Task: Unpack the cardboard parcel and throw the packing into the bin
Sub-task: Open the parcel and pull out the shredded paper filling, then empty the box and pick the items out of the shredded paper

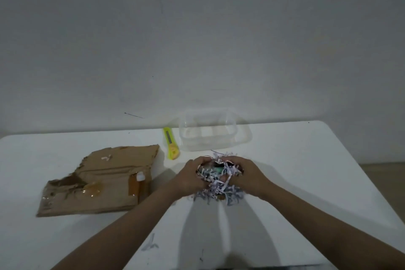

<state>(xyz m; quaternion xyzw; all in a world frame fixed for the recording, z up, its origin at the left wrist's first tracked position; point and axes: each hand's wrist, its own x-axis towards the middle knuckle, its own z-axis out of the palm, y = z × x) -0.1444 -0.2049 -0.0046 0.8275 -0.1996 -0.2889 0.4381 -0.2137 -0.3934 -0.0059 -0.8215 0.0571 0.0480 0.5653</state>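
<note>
A flattened, torn cardboard parcel [98,180] with brown tape lies on the left of the white table [306,160]. In the middle, my left hand [190,176] and my right hand [249,176] cup a bundle of white and lilac shredded paper packing [219,184] from both sides, just above the tabletop. Something green shows inside the shreds, mostly hidden. A clear plastic tub [213,132] stands just behind my hands, near the wall.
A yellow-green utility knife [171,146] lies between the parcel and the tub. A small scrap of paper [151,244] rests near the table's front. The table's right edge slants down to a beige floor [385,173]. A grey wall rises behind.
</note>
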